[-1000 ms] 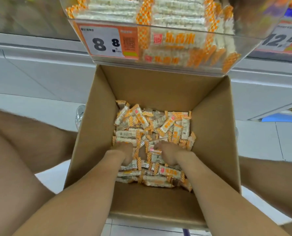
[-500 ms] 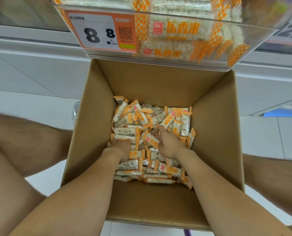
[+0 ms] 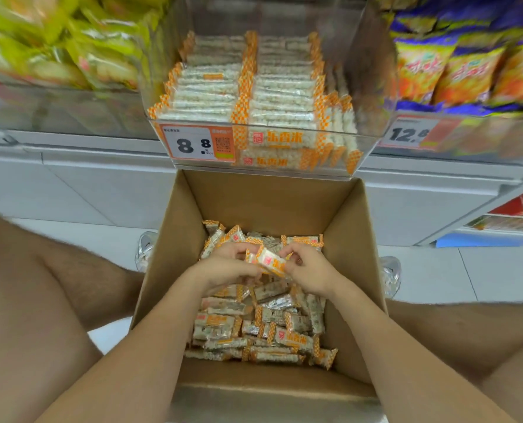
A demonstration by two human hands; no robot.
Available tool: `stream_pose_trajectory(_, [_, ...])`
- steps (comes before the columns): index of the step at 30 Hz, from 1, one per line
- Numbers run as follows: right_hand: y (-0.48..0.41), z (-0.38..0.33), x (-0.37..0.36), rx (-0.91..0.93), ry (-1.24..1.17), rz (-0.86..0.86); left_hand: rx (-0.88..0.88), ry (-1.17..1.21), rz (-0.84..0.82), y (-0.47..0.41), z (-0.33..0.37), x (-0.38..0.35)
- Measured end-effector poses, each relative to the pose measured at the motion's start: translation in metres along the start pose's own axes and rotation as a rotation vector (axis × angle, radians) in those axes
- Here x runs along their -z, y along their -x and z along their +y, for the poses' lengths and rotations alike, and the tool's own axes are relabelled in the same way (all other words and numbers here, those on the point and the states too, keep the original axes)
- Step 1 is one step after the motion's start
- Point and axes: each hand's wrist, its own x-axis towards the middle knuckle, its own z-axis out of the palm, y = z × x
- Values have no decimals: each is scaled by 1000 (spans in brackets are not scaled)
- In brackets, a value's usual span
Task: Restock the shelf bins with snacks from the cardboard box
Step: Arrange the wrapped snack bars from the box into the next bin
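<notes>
Both hands mid-frame inside the cardboard box (image 3: 174, 248). Left hand (image 3: 223, 264) and right hand (image 3: 307, 268) pinch a small bundle of rice-cracker bars (image 3: 269, 260) between them, fingers curled round its ends, likely squaring the bars so they stack flat. Loose bars (image 3: 263, 328) cover the box floor. Clear shelf bin (image 3: 373, 96), upper centre, holds neat rows, so there's room only on top.
</notes>
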Motion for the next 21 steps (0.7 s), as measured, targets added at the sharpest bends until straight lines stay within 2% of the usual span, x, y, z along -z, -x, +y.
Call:
stream_pose_trajectory(2, [9,-13,9,83,60,36,-68,-48,13,14,20,-3])
stream_pose_trajectory(4, [20,-28,19,145,148,41,-151,-195,45,27,42,-1])
stream_pose_trajectory(8, [47,-72,43,243,218,-26,-259,-361,118,58,88,4])
stream_pose_trajectory(10, [66,-94,57,288,172,-8,-319,-379,151,78,113,3])
stream_pose_trajectory(13, [95,-120,79,381,85,116,-447,-388,184,103,143,2])
stream_pose_trajectory(17, [123,-145,109,442,-102,252,-594,-316,265,120,178,1])
stream_pose_trajectory(21, [128,-168,140,490,-193,400,-761,-211,259,127,213,-7])
